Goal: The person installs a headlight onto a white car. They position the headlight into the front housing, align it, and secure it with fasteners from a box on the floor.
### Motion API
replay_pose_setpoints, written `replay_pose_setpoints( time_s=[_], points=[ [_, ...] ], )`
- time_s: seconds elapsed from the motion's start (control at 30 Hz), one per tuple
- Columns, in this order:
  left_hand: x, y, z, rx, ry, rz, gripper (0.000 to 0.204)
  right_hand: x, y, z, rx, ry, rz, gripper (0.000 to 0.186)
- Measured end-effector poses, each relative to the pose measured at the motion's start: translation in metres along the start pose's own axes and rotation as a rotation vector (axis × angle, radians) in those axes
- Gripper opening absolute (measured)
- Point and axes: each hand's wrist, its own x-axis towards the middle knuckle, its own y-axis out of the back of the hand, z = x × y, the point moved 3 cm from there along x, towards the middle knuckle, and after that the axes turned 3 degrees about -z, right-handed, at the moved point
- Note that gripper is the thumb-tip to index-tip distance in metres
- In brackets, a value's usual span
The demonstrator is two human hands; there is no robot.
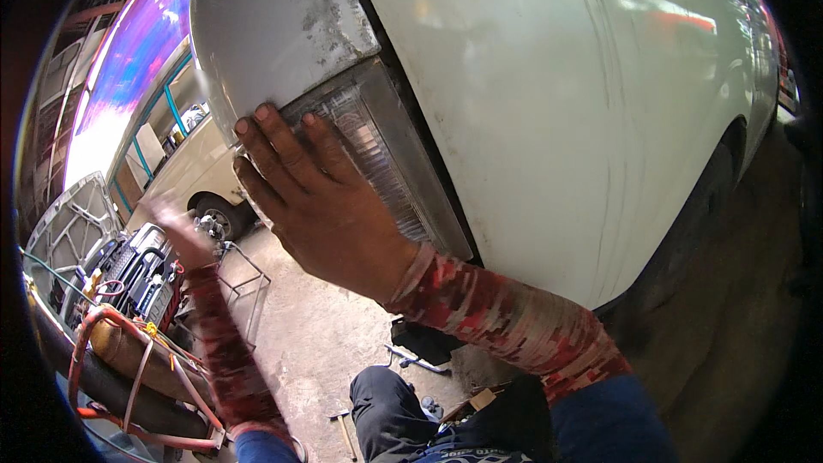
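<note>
My right hand (330, 206) lies flat with fingers spread over the clear ribbed headlight (370, 144) at the front corner of a pale vehicle. Its fingertips reach the lower edge of the grey, worn hood panel (274, 17). A dark gap separates hood and lamp from the whitish-green fender (531, 103), which bears several long vertical scuffs. My left hand (182, 236) is raised at the left, apart from the vehicle's body. Motion smears its fingers, and nothing can be made out in it. Camouflage-patterned red sleeves cover both my forearms.
An orange tubular frame (94, 317) stands at lower left, beside a car with a raised hood (77, 214). A cream van (206, 159) is parked behind. On the floor lie a hammer (345, 435) and a metal tool (417, 359). A thin metal stand (255, 281) is nearby.
</note>
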Motion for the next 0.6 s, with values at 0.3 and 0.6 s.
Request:
replay_pose_setpoints(
  time_s=[0.3, 0.6],
  points=[
    [-0.02, -0.056, -0.074, -0.196, 0.062, -0.573, 0.07, 0.001, 0.005, 0.013, -0.035, 0.056, -0.024, 0.064],
    [-0.059, -0.018, 0.025, 0.153, -0.061, 0.084, 0.068, -0.002, 0.006, 0.014, 0.029, 0.07, -0.04, 0.06]
  ],
)
